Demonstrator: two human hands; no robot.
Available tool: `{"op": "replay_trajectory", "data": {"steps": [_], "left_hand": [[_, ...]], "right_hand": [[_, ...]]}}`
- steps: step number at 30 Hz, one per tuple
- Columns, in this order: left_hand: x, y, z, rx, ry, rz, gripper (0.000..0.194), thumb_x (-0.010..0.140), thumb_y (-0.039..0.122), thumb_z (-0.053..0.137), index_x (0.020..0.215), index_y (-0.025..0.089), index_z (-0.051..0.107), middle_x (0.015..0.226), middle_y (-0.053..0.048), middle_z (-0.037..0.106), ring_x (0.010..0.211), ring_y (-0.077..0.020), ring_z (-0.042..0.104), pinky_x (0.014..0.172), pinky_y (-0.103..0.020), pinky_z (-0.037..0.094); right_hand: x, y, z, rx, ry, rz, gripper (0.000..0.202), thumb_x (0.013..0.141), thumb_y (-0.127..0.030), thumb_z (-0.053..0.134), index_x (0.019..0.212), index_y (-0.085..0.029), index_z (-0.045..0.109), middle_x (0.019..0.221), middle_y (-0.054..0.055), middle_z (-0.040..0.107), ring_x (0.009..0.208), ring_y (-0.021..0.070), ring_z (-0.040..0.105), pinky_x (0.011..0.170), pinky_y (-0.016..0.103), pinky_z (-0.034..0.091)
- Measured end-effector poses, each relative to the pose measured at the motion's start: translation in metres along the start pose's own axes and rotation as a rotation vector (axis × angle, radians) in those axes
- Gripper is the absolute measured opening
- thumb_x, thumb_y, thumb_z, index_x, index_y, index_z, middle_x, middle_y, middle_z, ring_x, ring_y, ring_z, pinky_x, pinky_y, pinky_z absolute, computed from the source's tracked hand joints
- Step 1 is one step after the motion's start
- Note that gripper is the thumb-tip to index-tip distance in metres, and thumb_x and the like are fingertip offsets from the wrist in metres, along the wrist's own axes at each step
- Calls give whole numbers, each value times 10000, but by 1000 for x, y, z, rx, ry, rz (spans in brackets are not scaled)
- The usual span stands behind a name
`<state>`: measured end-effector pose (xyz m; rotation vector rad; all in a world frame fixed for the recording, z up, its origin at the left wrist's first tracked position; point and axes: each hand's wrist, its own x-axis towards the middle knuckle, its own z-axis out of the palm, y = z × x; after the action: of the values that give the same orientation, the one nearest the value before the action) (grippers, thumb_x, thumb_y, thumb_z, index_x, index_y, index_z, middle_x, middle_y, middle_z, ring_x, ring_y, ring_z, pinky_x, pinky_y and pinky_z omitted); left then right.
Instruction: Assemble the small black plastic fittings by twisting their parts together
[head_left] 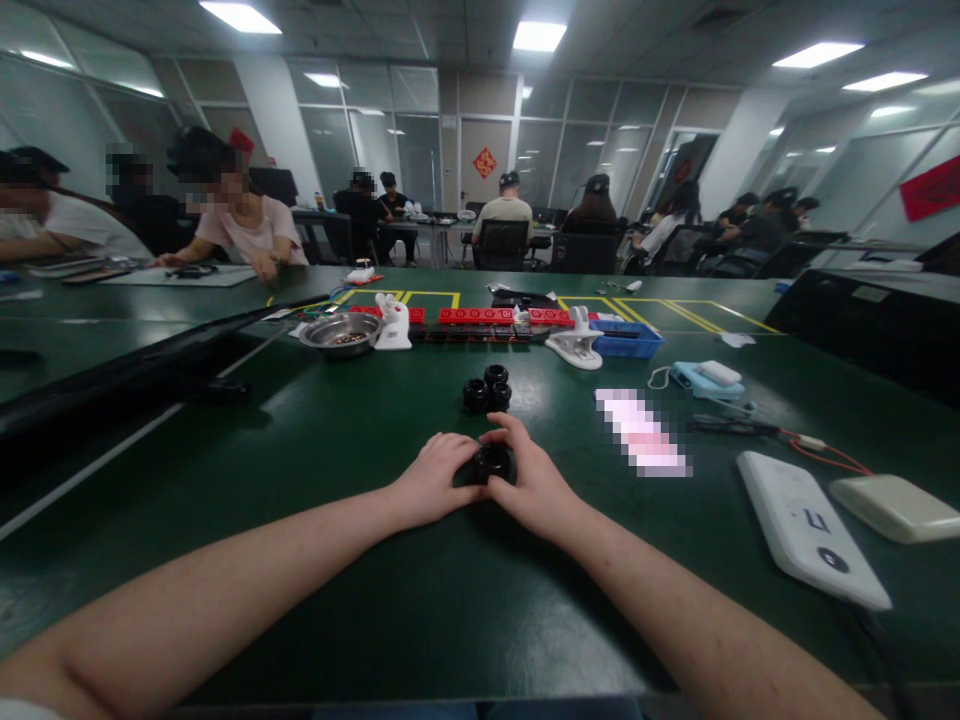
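Both my hands meet at one shiny black tyre-like ring (493, 461) on the green table (360, 600). My left hand (439, 475) closes on its left side, with the thumb along the near edge. From the right, my right hand (531, 475) curls thumb and fingers around it; part of the ring is hidden by the fingers. Just beyond stands a cluster of similar black rings (475, 393), close together. What the rings belong to does not show.
A metal bowl (341, 335) of small pieces, white clamps (576, 342), a red strip (476, 316) and a blue tray (626, 340) line the far side. Right lie a blurred pink sheet (641, 432) and a white device (810, 530). A long black panel (97, 360) lies left. People sit beyond.
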<state>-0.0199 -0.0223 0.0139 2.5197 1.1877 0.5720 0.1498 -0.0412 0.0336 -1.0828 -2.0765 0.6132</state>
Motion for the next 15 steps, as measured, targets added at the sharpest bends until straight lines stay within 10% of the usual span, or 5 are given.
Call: {"op": "replay_trajectory", "data": {"steps": [9, 15], "left_hand": [[1, -4, 4, 21, 11, 22, 289, 715, 335, 589, 954, 181, 538, 1023, -61, 547, 964, -232, 480, 869, -389, 362], [0, -1, 2, 13, 12, 10, 301, 715, 341, 590, 971, 192, 534, 1050, -58, 543, 992, -234, 467, 899, -402, 345]], "right_hand": [[1, -4, 3, -168, 144, 35, 679, 594, -328, 689, 1176, -177, 374, 991, 92, 514, 935, 256, 484, 825, 430, 409], [0, 2, 5, -51, 78, 6, 558, 637, -146, 553, 1154, -203, 353, 968, 49, 522, 922, 199, 511, 836, 370, 415]]}}
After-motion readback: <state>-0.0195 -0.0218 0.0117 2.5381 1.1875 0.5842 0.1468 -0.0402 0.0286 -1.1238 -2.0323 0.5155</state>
